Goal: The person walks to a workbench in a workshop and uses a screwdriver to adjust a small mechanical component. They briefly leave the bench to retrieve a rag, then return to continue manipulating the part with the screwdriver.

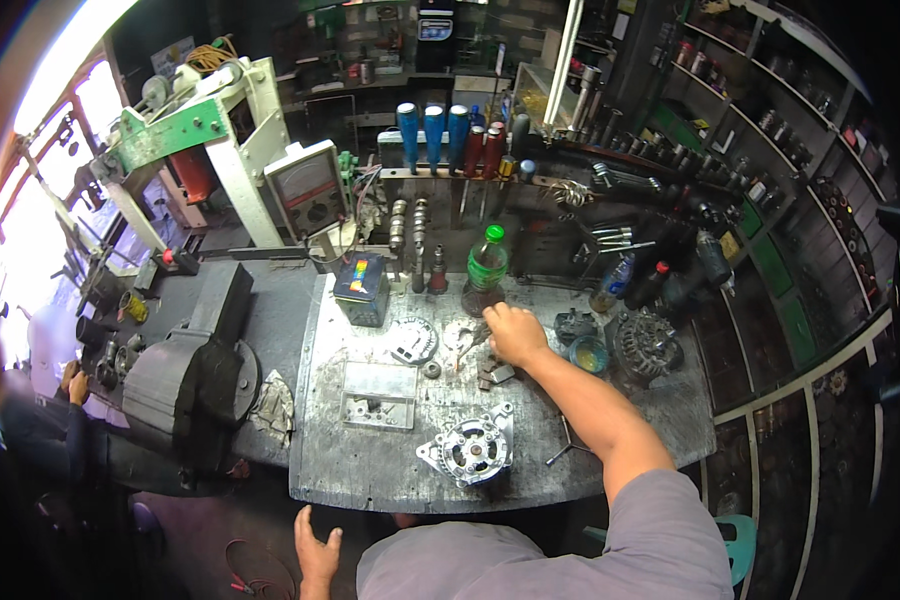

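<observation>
My right hand (pixel 515 335) reaches over the workbench (pixel 560 470), its fingers closed just in front of a green-capped plastic bottle (pixel 487 262). Whatever sits in its fingertips is too small to make out; a dark small part (pixel 475 340) lies right beside them. Off the bench's front edge, my left hand (pixel 317 545) hangs with thumb and fingers apart, holding nothing. Between the hands rests a silver alternator housing (pixel 473 450). Further back are a round metal end cover (pixel 413 340), a small bearing-like ring (pixel 432 370) and a clear plastic case (pixel 380 385) with small parts inside.
A dark box (pixel 361 290) stands at the back left, an alternator (pixel 647 345) and a bowl (pixel 588 355) at the right. A T-handled wrench (pixel 568 440) lies near my forearm. Screwdrivers (pixel 433 135) hang behind. At far left, another person's hands (pixel 74 383) work beside a grinder-like machine (pixel 185 375).
</observation>
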`<control>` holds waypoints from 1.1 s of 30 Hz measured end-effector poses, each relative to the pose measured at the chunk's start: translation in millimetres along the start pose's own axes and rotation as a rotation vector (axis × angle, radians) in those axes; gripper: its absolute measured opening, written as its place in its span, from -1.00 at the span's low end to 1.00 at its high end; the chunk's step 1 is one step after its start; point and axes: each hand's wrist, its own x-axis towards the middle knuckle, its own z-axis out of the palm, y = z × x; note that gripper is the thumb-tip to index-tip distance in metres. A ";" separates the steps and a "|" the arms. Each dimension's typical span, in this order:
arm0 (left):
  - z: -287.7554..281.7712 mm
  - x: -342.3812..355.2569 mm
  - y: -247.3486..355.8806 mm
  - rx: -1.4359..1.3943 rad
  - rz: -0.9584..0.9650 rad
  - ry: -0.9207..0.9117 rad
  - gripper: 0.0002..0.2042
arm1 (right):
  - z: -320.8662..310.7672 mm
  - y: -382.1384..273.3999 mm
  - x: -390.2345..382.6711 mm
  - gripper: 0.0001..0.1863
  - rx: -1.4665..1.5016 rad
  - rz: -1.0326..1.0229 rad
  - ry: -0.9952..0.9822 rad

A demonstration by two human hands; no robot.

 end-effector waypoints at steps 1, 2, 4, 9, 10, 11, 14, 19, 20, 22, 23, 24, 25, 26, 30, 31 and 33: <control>-4.3 9.6 -1.1 0.010 -0.021 -0.002 -0.11 | -0.3 6.8 -5.9 -0.52 -0.033 0.104 -0.059; -7.7 18.3 -1.2 0.035 -0.018 -0.002 -0.12 | 1.5 13.6 -11.7 -0.54 -0.056 0.192 -0.097; -11.0 31.8 1.7 0.055 0.000 0.016 -0.16 | 8.0 26.4 -20.7 -0.58 -0.114 0.288 -0.127; -10.6 45.0 11.6 0.103 -0.115 0.096 -0.18 | 13.1 31.4 -34.6 -0.54 -0.102 0.324 -0.139; -8.5 43.0 13.4 0.108 -0.120 0.143 -0.19 | 9.0 27.5 -40.5 -0.52 -0.074 0.317 -0.120; -5.9 40.5 15.2 0.112 -0.126 0.194 -0.19 | 3.5 23.0 -49.4 -0.47 0.053 0.299 -0.202; 5.7 31.9 27.0 0.034 -0.151 0.251 -0.22 | -7.2 0.3 -81.1 -0.29 0.275 0.242 -0.432; 28.3 24.7 74.9 -0.030 0.024 0.191 -0.21 | -4.0 -14.2 -110.6 -0.54 0.453 0.146 -0.091; 29.8 24.6 87.9 -0.017 0.068 0.198 -0.22 | -7.6 -13.2 -113.1 -0.57 0.509 0.175 -0.081; 31.0 27.0 114.8 -0.026 0.148 0.202 -0.23 | -27.2 -8.7 -123.2 -0.56 0.565 0.059 0.114; 32.1 28.9 128.3 -0.034 0.156 0.199 -0.24 | -43.9 -5.4 -131.4 -0.55 0.588 0.023 0.182; 33.0 30.6 141.0 -0.053 0.179 0.203 -0.24 | -62.8 -2.9 -136.7 -0.53 0.571 -0.012 0.245; 34.1 32.8 153.4 -0.086 0.225 0.216 -0.24 | -84.3 -1.2 -143.3 -0.52 0.552 -0.027 0.253; 34.5 34.8 165.2 -0.094 0.245 0.214 -0.25 | -107.3 -0.3 -149.4 -0.51 0.540 -0.046 0.270; 38.6 47.3 209.3 -0.163 0.332 0.132 -0.19 | -196.3 -3.3 -165.6 -0.48 0.570 -0.127 0.363; 39.3 48.5 218.5 -0.198 0.366 0.077 -0.14 | -217.0 -6.8 -173.2 -0.48 0.625 -0.150 0.400; 44.2 53.4 235.1 -0.229 0.458 -0.055 -0.01 | -255.0 -10.7 -189.0 -0.47 0.641 -0.202 0.430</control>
